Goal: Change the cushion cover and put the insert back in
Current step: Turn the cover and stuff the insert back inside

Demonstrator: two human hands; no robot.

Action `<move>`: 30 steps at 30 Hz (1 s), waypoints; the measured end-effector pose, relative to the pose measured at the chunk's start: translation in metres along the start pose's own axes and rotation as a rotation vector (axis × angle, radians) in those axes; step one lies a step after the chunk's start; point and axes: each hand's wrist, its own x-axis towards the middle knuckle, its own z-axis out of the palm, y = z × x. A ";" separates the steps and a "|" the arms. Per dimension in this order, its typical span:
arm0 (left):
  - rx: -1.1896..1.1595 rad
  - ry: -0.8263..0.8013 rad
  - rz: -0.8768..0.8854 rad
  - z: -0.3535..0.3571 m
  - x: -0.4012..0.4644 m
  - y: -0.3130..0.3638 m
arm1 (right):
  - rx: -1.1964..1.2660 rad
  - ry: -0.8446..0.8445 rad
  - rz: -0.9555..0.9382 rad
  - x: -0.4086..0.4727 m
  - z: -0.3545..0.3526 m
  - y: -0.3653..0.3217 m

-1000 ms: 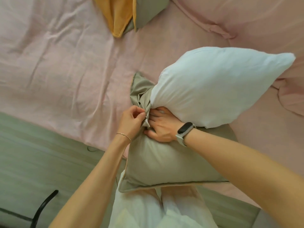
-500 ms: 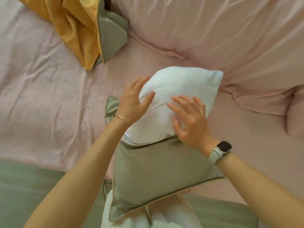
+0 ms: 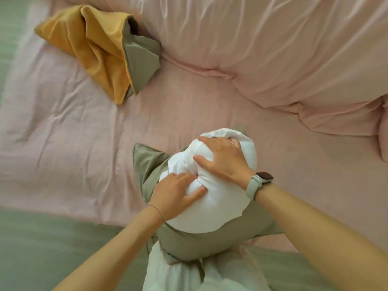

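A white cushion insert (image 3: pixel 220 208) is bunched into a ball and sticks out of the mouth of a grey-green cover (image 3: pixel 150 164) lying on the bed's near edge, against my legs. My left hand (image 3: pixel 178 194) presses into the insert's left side, fingers sunk in a crease and thumb spread out. The palm of my right hand (image 3: pixel 222 160), the one with the watch, lies on top of the ball. Its spread fingers reach over the crumpled far end. The insert's lower half is hidden inside the cover.
A yellow cover with a grey-green lining (image 3: pixel 94 53) lies crumpled at the far left of the pink sheet (image 3: pixel 63 133). A bulky pink duvet (image 3: pixel 273 49) fills the far right. Green floor (image 3: pixel 42 248) runs along the bed's near side, beside my white trousers (image 3: pixel 168 276).
A second ago both hands worked at the cover's opening under the insert. They then moved onto the insert, which is now squashed from a tall pillow into a low ball.
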 end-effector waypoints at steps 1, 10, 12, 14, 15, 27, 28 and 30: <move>-0.022 -0.031 0.020 -0.001 -0.010 -0.002 | -0.007 0.004 -0.039 -0.011 0.005 -0.003; -0.343 0.092 -0.080 -0.051 0.054 -0.008 | 0.093 0.299 -0.090 -0.087 0.033 -0.020; -0.266 -0.076 -0.115 -0.040 0.090 -0.008 | 0.111 0.363 -0.079 -0.101 0.040 -0.021; -0.250 -0.316 -0.254 -0.025 0.115 -0.011 | 0.114 0.434 -0.049 -0.111 0.044 -0.018; -0.246 -0.416 -0.332 -0.018 0.122 -0.011 | 0.119 0.467 -0.029 -0.113 0.044 -0.014; -0.689 -0.140 -0.147 -0.076 0.101 0.097 | 0.594 0.922 0.268 -0.113 -0.101 0.003; -0.810 -0.078 -0.147 -0.090 0.099 0.112 | 0.613 1.011 0.279 -0.118 -0.118 0.003; -1.107 -0.031 -0.155 -0.114 0.095 0.136 | 0.684 1.132 0.332 -0.127 -0.152 0.004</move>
